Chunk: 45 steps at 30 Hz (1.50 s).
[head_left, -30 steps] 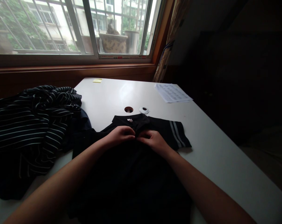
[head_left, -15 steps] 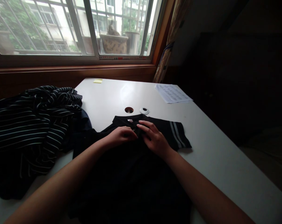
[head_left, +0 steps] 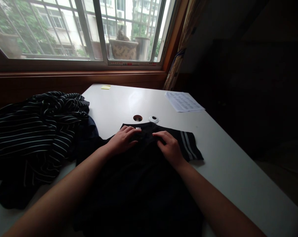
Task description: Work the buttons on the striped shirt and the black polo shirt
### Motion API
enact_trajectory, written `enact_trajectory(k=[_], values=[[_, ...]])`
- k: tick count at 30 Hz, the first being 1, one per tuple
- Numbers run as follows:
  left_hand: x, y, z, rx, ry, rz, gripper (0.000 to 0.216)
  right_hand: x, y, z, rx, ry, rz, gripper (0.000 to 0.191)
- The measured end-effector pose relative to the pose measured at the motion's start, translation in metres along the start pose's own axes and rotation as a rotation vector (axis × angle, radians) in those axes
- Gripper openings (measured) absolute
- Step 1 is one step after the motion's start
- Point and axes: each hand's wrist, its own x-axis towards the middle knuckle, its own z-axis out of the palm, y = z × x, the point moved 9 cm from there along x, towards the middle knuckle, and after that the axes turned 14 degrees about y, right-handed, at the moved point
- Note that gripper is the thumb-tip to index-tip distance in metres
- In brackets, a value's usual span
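Note:
A black polo shirt [head_left: 139, 184] lies front up on the table, its collar toward the window. One short sleeve with two grey stripes spreads to the right. A small white label [head_left: 138, 128] shows inside the neck. On the left side of the collar rests my left hand [head_left: 124, 139], fingers stretched beside the label and thumb apart. My right hand [head_left: 170, 145] touches the collar's right side, fingers bent a little and thumb apart from them. Dark cloth shows between fingers and thumb of both hands; a grip on it is not visible.
A heap of black striped clothes [head_left: 35, 131] lies at the left. Beyond the collar are a round hole [head_left: 137, 118] in the white table [head_left: 225, 177] and a white ring cover [head_left: 153, 119]. Printed papers [head_left: 183, 101] and a yellow note [head_left: 105, 87] lie toward the window.
My hands have moved apart from the middle of the collar. The left went left and up beside the label, the right slightly right. The view has shifted slightly.

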Motion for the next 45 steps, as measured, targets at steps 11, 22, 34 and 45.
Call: enact_trajectory(k=[11,22,34,45], values=[[-0.001,-0.018,0.0,0.044,-0.002,-0.026,0.032,0.005,0.012,-0.011,-0.034,0.095,0.059,0.031],[-0.001,-0.019,-0.002,0.099,0.013,-0.039,0.031,0.004,0.029,-0.017,-0.028,0.16,0.18,0.028],[-0.001,-0.023,-0.003,0.132,0.014,-0.059,0.031,0.0,0.046,-0.021,0.024,0.209,0.31,0.025],[-0.001,-0.023,-0.003,0.157,0.017,-0.058,0.03,-0.002,0.054,-0.022,0.033,0.239,0.344,0.024]])
